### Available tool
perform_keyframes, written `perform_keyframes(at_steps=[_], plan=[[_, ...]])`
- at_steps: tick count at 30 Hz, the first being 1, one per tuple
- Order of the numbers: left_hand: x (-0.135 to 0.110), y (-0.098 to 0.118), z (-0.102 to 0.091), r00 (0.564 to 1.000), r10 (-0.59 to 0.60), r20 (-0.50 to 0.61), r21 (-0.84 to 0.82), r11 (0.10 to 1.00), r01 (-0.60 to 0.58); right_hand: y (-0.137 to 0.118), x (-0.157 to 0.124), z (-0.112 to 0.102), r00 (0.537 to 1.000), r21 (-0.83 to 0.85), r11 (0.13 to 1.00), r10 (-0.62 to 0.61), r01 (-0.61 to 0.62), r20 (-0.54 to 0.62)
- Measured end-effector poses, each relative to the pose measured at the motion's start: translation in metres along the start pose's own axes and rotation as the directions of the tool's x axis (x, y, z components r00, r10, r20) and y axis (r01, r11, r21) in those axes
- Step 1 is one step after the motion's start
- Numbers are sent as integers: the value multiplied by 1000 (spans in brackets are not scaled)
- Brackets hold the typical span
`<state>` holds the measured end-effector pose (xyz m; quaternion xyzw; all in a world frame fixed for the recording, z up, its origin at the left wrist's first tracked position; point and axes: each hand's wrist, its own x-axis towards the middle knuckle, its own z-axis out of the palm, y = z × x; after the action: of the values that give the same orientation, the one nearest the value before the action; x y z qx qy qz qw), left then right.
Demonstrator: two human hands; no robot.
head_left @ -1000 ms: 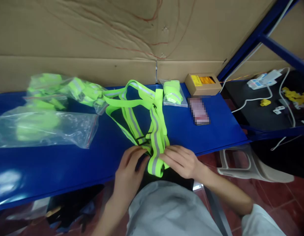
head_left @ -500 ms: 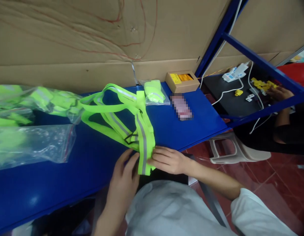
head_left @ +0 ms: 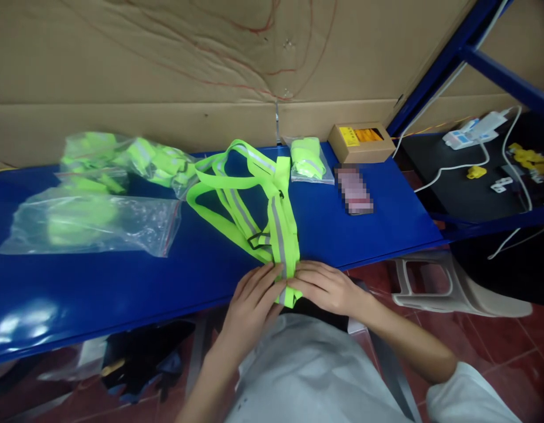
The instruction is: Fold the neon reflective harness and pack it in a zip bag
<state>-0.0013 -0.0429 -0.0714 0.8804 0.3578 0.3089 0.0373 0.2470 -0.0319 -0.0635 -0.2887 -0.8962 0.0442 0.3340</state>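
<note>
A neon yellow-green reflective strap vest (head_left: 254, 200) with grey bands lies spread on the blue table (head_left: 122, 282), its near end hanging at the front edge. My left hand (head_left: 254, 296) pinches that near end from the left, fingers pressed on the strap. From the right, my right hand (head_left: 327, 288) holds the same end, fingers closed over it. The two hands almost touch at the strap.
Clear zip bags with folded green vests (head_left: 96, 220) lie at the left; a small bagged vest (head_left: 307, 161), a brown cardboard box (head_left: 361, 141) and a blurred flat item (head_left: 353, 189) sit at the back right. Cardboard wall behind. White cables and a power strip (head_left: 472, 132) on the dark shelf to the right, a plastic stool (head_left: 452, 288) below.
The view swung left and back. My hands closed in on the strap's near end, and less of it now hangs over the table edge.
</note>
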Motion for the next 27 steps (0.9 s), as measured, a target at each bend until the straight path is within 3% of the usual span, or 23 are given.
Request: perform_keyframes(at_steps=[5, 10, 14, 19, 23, 27], plan=[[9, 1, 6, 988, -82, -129, -217, 975, 52, -3, 17, -8, 995, 31, 999, -6, 9, -98], [16, 11, 13, 923, -303, -237, -345, 915, 211, -2, 37, -18, 995, 113, 989, 97, -92, -38], [18, 13, 17, 900, -402, -169, -280, 895, 347, 2, 50, -22, 970, 148, 959, 239, -242, 39], [18, 5, 14, 941, -317, -122, -192, 937, 291, 8, 57, -24, 944, 164, 932, 309, -324, 114], [14, -1, -6, 959, -245, -143, -23, 969, 245, 14, 60, -36, 964, 110, 958, 263, -265, 28], [12, -10, -17, 941, -277, -193, 84, 951, 297, 13, 67, -47, 979, 6, 985, 172, -173, -108]])
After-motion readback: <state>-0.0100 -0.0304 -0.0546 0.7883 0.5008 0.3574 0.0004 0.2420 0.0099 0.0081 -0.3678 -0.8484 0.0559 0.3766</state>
